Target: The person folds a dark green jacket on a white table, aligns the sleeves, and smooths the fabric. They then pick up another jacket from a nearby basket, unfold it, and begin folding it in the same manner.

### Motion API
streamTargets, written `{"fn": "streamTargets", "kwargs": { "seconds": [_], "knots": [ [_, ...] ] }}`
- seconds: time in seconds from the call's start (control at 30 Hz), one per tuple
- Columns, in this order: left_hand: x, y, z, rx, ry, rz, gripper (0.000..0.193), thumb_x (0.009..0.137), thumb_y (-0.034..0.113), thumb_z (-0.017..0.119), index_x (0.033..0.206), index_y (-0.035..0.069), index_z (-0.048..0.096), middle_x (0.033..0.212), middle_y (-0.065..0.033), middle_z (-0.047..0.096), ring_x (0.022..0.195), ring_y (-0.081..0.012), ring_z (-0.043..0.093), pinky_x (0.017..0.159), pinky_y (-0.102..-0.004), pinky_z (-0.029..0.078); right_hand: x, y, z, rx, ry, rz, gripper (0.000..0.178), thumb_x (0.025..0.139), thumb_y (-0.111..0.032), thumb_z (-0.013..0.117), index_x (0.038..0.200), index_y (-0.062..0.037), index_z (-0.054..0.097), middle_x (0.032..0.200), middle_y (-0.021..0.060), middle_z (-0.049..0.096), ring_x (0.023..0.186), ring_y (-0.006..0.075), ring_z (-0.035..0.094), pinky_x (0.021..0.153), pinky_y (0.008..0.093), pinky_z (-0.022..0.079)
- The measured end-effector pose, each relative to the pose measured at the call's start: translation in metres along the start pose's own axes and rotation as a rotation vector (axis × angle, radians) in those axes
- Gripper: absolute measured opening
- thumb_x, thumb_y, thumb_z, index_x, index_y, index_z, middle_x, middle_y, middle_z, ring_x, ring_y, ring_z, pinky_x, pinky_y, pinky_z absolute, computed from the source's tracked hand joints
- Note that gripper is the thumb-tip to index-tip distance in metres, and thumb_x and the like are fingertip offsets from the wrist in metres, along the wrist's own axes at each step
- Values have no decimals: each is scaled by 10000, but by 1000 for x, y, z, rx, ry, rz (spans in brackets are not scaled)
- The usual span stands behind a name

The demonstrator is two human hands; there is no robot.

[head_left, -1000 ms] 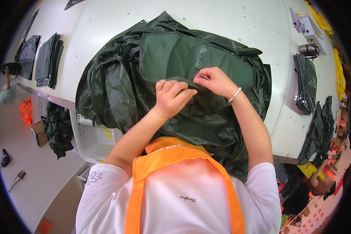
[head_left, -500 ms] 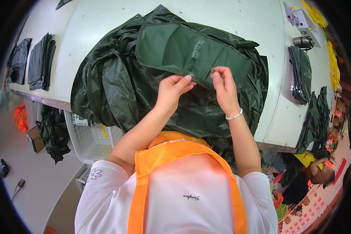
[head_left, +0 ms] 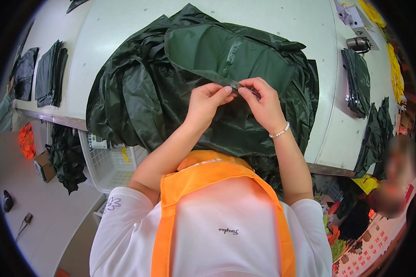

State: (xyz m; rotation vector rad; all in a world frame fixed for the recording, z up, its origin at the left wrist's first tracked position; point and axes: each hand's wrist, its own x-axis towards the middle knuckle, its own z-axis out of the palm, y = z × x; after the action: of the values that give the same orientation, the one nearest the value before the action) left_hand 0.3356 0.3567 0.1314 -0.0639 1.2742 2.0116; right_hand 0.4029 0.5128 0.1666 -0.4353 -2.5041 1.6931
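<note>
Glossy, dark-green crumpled fabric (head_left: 134,106) lies heaped on the pale, smooth surface (head_left: 125,27), directly before the person. Left hand (head_left: 205,104): thumb and forefinger closed, pinching the near edge of a fabric flap. Right hand (head_left: 264,104): likewise pinched on that edge, just beside the left. White, lattice-walled plastic basket (head_left: 100,171) at the surface's front edge, leftward.

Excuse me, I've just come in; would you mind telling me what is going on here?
A person in an orange apron is handling a large, crumpled dark green cloth on the white table. The left hand and right hand pinch its edge, fingertips close together, near the lower end of a shiny strip. Folded dark stacks lie to the left and right, the latter near a flask.
</note>
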Motion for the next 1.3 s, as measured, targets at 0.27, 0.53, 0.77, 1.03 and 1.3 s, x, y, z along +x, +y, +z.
{"fn": "streamTargets", "kwargs": {
  "seconds": [0.27, 0.53, 0.77, 1.03, 1.3],
  "knots": [
    [-4, 0, 2, -3, -9, -11, 166, 871, 97, 639, 932, -57, 647, 865, -94, 674, 775, -129, 648, 733, -231, 522, -3, -6, 1, -17, 19, -44, 143, 845, -91, 650, 940, 11, 618, 858, 79, 606, 713, 139, 594, 654, 239, 477],
    [-6, 0, 6, 53, 43, -42, 179, 867, 101, 640, 905, -73, 632, 844, -102, 667, 772, -156, 659, 721, -247, 526, 0, 17, 3, 77, 286, 0, 181, 870, -141, 649, 953, 16, 613, 810, 49, 616, 667, 97, 557, 616, 228, 459],
    [-12, -26, -35, 457, -14, -218, 252, 863, 170, 634, 915, -77, 641, 833, -130, 675, 727, -159, 655, 663, -240, 519, 36, 124, -80, -393, 740, 301, 692, 682, -375, 810, 1148, 46, 520, 1086, 181, 536, 1000, 277, 567, 875, 344, 471],
    [7, 26, 6, 390, -532, -724, 598, 970, 485, 398, 875, -33, 681, 800, -95, 682, 693, -159, 648, 687, -267, 516, 74, 178, -108, -142, 726, 347, 373, 719, -238, 760, 941, 37, 643, 785, 78, 671, 712, 200, 628, 698, 305, 501],
    [129, -1, 120, 858, -255, 240, 301, 874, 170, 629, 1115, -10, 630, 1023, -89, 669, 928, -136, 614, 815, -267, 479, 48, 108, -88, 811, 585, 286, 181, 844, -72, 659, 1014, -14, 639, 789, -66, 565, 650, 12, 459, 579, 164, 346]
  ]
}}
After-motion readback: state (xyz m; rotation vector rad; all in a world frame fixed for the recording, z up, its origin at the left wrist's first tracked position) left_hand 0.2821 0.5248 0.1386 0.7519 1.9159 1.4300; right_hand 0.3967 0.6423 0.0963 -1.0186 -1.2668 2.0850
